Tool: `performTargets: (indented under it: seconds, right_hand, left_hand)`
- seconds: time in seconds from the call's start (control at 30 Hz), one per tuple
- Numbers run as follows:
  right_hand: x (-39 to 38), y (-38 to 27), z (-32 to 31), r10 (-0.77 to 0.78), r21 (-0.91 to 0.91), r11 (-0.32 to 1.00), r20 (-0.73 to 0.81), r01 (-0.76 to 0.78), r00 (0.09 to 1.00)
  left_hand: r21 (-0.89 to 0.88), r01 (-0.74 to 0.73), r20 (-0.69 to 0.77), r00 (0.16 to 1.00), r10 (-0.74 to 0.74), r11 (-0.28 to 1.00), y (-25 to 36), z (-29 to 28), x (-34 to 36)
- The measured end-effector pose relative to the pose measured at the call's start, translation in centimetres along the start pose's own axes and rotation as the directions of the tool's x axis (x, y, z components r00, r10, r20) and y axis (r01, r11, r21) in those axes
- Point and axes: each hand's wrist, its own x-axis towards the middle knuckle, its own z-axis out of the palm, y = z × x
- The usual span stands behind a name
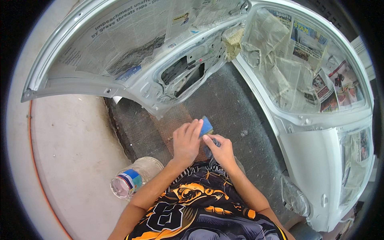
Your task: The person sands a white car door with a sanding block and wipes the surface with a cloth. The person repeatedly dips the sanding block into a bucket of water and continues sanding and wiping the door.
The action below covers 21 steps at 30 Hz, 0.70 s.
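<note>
In front of my torso, both hands come together on a small blue block (206,126) with a yellowish lower edge, like a sponge or sanding pad. My left hand (186,141) is closed along its left side, fingers pressed together. The right hand (222,152) pinches at the block's near edge, with its thumb pointing left. Below the right thumb hangs a dark, crumpled piece (209,151), cloth or plastic; I cannot tell which hand holds it. The palms and the underside of the block are hidden.
An open car door (147,89) reaches across the upper left, its window papered over. The pale car body (308,160) stands at right, with newspaper (276,60) masking its glass. Dark matting (256,140) covers the floor. A bucket (149,166) and a paint can (127,182) stand left.
</note>
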Motion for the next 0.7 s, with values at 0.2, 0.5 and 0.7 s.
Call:
performTargets:
  seconds: [0.2,0.5,0.7]
  right_hand:
    - [3.3,2.6,-5.5,0.279,0.418,0.864,0.066,-0.281,0.958]
    - [10.8,4.5,-10.4,0.323,0.511,0.794,0.104,-0.33,0.941]
    - [13.6,3.7,-10.6,0.247,0.516,0.768,0.307,-0.379,0.919]
  left_hand:
    - [0.057,-0.033,0.035,0.999,0.031,0.998,3.7,5.4,3.4]
    - [-0.071,0.111,0.064,0.992,-0.107,0.991,7.6,10.0,7.6]
    - [-0.078,0.265,-0.02,0.963,-0.267,0.961,9.0,10.9,7.2]
